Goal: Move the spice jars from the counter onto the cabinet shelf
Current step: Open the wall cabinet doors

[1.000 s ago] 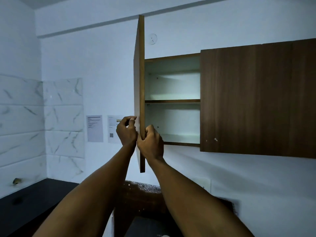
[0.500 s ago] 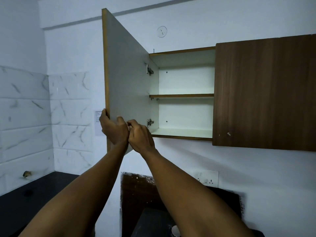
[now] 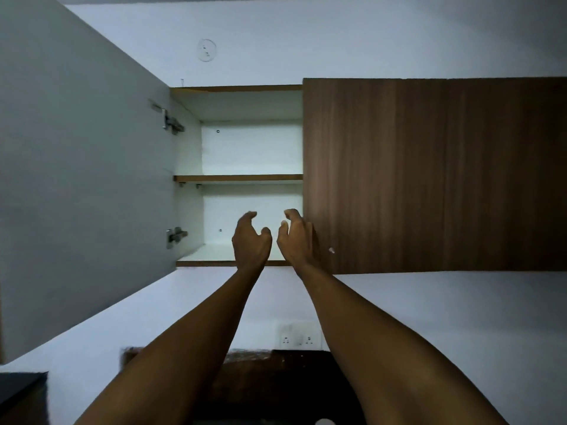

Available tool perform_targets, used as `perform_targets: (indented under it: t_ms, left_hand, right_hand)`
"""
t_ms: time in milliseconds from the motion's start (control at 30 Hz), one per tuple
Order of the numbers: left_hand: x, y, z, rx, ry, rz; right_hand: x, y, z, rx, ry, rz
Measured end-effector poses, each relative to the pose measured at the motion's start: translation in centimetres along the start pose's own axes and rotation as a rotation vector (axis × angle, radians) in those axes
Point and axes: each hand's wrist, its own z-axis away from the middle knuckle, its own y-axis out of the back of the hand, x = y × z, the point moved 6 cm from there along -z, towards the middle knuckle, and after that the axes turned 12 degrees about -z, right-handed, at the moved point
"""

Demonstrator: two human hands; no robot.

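Observation:
The wall cabinet (image 3: pixel 239 88) stands with its left door (image 3: pixel 82 179) swung fully open, showing a white interior. A middle shelf (image 3: pixel 237 178) and the bottom shelf (image 3: pixel 205 256) hold nothing. My left hand (image 3: pixel 250 240) and my right hand (image 3: pixel 296 237) are raised side by side in front of the lower compartment, fingers curled and apart, holding nothing. My right hand is at the edge of the closed right door (image 3: pixel 429 176). No spice jars can be made out; a small white round object (image 3: pixel 325 421) peeks in at the bottom edge.
A dark counter (image 3: pixel 276 381) lies below between my forearms, with a wall socket plate (image 3: pixel 299 338) above it. Another dark surface (image 3: pixel 18 391) shows at the lower left. Two metal hinges (image 3: pixel 171 121) sit on the open door.
Both hands let go of the left door's edge after swinging it fully open to the left. They moved right, in front of the lower compartment. My view tilted up and closer.

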Motion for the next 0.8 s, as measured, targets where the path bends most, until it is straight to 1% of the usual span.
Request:
perform_targets:
  t_ms: [100,233,300,400,467,567,700,800]
  left_hand:
    - [0.7,-8.2,-0.7,-0.140,0.077,0.060]
    - [0.3,-15.5,-1.8,-0.258,0.240,0.140]
    - [0.4,-18.6,-2.4,-0.293,0.299,0.179]
    - [0.8,-21.2,-3.2,-0.271,0.329,0.238]
    - [0.9,-21.9,-3.4,-0.224,0.336,0.253]
    - [1.0,-21.1,-2.6,-0.174,0.313,0.258]
    - [2.5,-18.0,-0.1,-0.132,0.257,0.266]
    - [4.7,-15.2,2.4,-0.118,0.190,0.238]
  right_hand:
    - [6.6,2.5,-2.9,0.045,-0.075,-0.006]
    - [12.5,3.6,-5.4,0.037,-0.110,0.003]
    - [14.8,3.9,-6.8,0.015,-0.113,0.003]
    - [16.5,4.1,-8.3,0.017,-0.118,-0.005]
    - [16.9,4.2,-8.7,0.020,-0.110,0.008]
    - [16.2,4.8,-8.3,0.025,-0.079,0.027]
    - [13.1,6.2,-6.7,0.052,-0.076,0.011]
    - [9.9,7.8,-5.0,0.112,-0.091,-0.002]
